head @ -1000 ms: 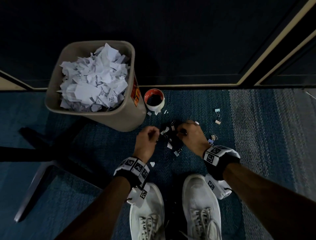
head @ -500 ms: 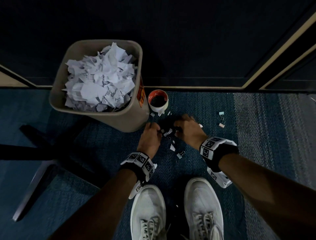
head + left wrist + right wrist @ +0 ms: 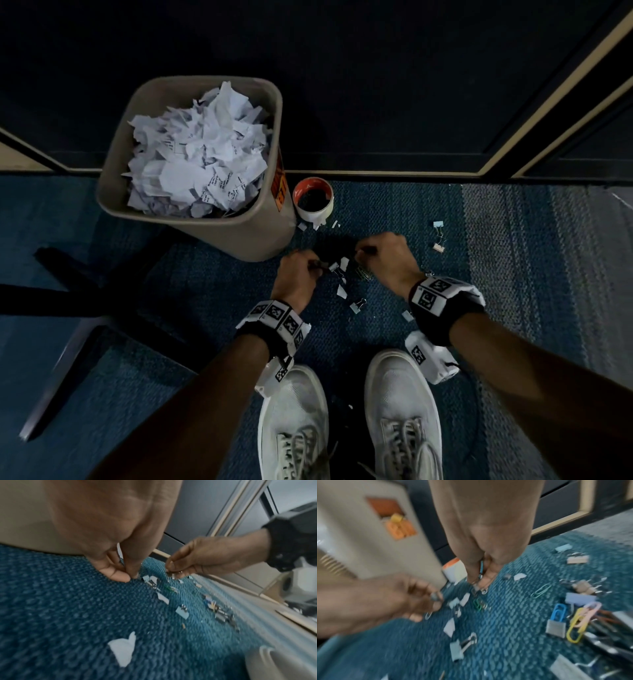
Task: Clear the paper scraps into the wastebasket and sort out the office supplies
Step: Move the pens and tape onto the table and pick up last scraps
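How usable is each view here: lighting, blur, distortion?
Head view: dim and underexposed, the carpet dark, only the paper in the wastebasket bright; straight trim bows from the wide lens. Left wrist view: brighter, but motion-smeared toward the right edge. Right wrist view: heavy blur over the left hand and wastebasket label; the paper clips at right stay legible.

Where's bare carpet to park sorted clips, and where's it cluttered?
Free: the carpet left of the left hand, below the wastebasket, and the grey strip right of the two binder clips. Crowded: between the hands, where paper scraps and clips lie, and under the right hand.
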Tool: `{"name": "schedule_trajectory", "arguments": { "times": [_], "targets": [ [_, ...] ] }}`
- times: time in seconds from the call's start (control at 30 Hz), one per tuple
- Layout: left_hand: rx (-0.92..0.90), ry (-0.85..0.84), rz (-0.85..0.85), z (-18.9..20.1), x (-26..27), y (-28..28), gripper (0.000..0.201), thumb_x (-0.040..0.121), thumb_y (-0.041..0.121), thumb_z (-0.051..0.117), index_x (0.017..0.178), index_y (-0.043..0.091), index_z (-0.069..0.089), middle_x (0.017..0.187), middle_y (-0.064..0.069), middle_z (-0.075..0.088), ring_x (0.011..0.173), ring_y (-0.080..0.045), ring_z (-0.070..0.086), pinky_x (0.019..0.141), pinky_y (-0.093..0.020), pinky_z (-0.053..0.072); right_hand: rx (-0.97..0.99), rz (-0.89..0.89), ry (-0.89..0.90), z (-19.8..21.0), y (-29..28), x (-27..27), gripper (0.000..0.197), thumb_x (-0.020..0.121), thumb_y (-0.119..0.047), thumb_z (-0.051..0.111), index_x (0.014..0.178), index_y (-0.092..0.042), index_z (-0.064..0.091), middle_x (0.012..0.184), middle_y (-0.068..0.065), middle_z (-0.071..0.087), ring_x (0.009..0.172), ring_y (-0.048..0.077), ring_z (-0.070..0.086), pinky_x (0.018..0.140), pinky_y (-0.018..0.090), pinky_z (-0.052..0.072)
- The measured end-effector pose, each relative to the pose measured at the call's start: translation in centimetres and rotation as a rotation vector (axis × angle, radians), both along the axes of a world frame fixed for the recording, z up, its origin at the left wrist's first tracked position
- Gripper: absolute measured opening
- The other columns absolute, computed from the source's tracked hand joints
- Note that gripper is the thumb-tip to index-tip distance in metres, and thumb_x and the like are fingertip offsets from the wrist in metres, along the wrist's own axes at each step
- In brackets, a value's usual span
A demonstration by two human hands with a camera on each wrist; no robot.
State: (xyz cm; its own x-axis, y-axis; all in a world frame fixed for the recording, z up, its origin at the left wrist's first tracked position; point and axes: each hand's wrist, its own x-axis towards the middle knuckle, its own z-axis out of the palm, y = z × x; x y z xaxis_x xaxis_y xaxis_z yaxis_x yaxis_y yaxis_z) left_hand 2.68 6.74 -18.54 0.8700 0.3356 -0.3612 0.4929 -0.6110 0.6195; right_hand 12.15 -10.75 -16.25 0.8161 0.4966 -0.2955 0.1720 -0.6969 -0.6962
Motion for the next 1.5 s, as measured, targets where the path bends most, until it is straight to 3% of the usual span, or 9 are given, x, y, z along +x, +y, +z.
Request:
{"name": "schedule_trajectory", "arguments": {
  "times": [0.13,0.33,0.53,0.7,0.9,1.0,1.17,1.3,1.5],
  "targets": [
    [-0.085,-0.043,0.063,0.7,-0.4,0.0,0.009,0.090,0.003,0.066,0.090,0.010,0.072,0.082,-0.007,0.070,0.074,-0.015,0.064,0.070,-0.034,0.053,0.094,-0.080,0.109,0.2,-1.2,0.5,0.008,0.090,-0.010,0.069,0.091,-0.010,0.077,0.084,0.003,0.075,0.071,0.013,0.072,0.071,0.029,0.061],
    [-0.204,-0.064,0.163,2.7,-0.5,-1.0,0.047,0.089,0.001,0.068,0.134,0.007,0.055,0.100,-0.013,0.069,0.092,-0.019,0.064,0.084,-0.027,0.053,0.097,-0.103,0.135,1.7,-2.0,0.0,0.009,0.090,-0.007,0.068,0.087,-0.009,0.076,0.076,0.006,0.073,0.066,0.019,0.071,0.062,0.027,0.061],
    [-0.214,-0.216,0.212,7.5,-1.3,-1.3,0.028,0.083,0.011,0.077,0.110,0.008,0.068,0.088,-0.002,0.069,0.080,-0.004,0.065,0.080,-0.026,0.052,0.195,-0.155,0.127,6.4,-2.1,-0.3,0.011,0.086,-0.014,0.075,0.096,-0.015,0.078,0.086,-0.003,0.075,0.077,0.006,0.070,0.061,0.017,0.057],
    [-0.277,-0.367,0.179,16.9,-1.8,-2.4,0.006,0.082,0.015,0.079,0.085,0.016,0.074,0.082,0.008,0.072,0.081,-0.004,0.067,0.078,-0.016,0.050,0.271,-0.162,0.004,16.4,-1.0,0.0,0.010,0.080,-0.015,0.081,0.089,-0.015,0.079,0.077,-0.007,0.073,0.061,-0.011,0.061,0.058,0.003,0.044],
    [-0.361,-0.615,0.205,32.9,-4.6,-3.3,0.006,0.086,0.009,0.074,0.083,0.014,0.074,0.079,-0.004,0.074,0.076,-0.024,0.068,0.074,-0.034,0.057,0.449,-0.032,-0.094,34.6,1.5,-2.0,0.009,0.080,-0.012,0.081,0.087,-0.016,0.077,0.074,0.005,0.074,0.061,0.024,0.070,0.060,0.037,0.060],
    [-0.312,-0.728,0.223,41.2,-7.4,-3.6,0.008,0.087,0.008,0.072,0.082,0.014,0.073,0.076,-0.002,0.072,0.067,-0.012,0.063,0.064,-0.022,0.051,0.542,0.074,-0.172,43.9,3.0,-4.1,0.010,0.081,-0.012,0.080,0.090,-0.014,0.076,0.076,0.005,0.074,0.064,0.027,0.070,0.063,0.037,0.060],
    [-0.064,-0.956,0.244,53.3,-14.6,-3.6,0.006,0.084,0.015,0.077,0.085,0.020,0.074,0.078,0.012,0.072,0.077,-0.004,0.068,0.072,-0.017,0.051,0.746,0.230,-0.226,56.2,6.7,-9.2,0.011,0.083,-0.007,0.077,0.093,-0.007,0.075,0.081,0.014,0.073,0.060,0.016,0.067,0.058,0.026,0.057],
    [0.232,-1.066,0.344,59.4,-20.6,0.2,0.010,0.084,0.016,0.076,0.087,0.026,0.074,0.080,0.018,0.071,0.079,0.001,0.067,0.075,-0.014,0.050,0.742,0.364,-0.260,60.2,11.9,-13.5,0.009,0.082,0.001,0.076,0.090,-0.002,0.074,0.077,0.014,0.072,0.059,0.017,0.067,0.058,0.023,0.054],
    [0.496,-0.801,0.483,62.3,-23.7,6.6,0.017,0.089,0.010,0.067,0.086,0.025,0.074,0.081,0.014,0.069,0.070,0.005,0.061,0.061,-0.003,0.042,0.619,0.415,-0.406,58.8,17.6,-16.7,0.013,0.081,-0.008,0.076,0.088,-0.018,0.078,0.083,-0.006,0.075,0.077,0.002,0.069,0.076,0.019,0.055]
  ]
}}
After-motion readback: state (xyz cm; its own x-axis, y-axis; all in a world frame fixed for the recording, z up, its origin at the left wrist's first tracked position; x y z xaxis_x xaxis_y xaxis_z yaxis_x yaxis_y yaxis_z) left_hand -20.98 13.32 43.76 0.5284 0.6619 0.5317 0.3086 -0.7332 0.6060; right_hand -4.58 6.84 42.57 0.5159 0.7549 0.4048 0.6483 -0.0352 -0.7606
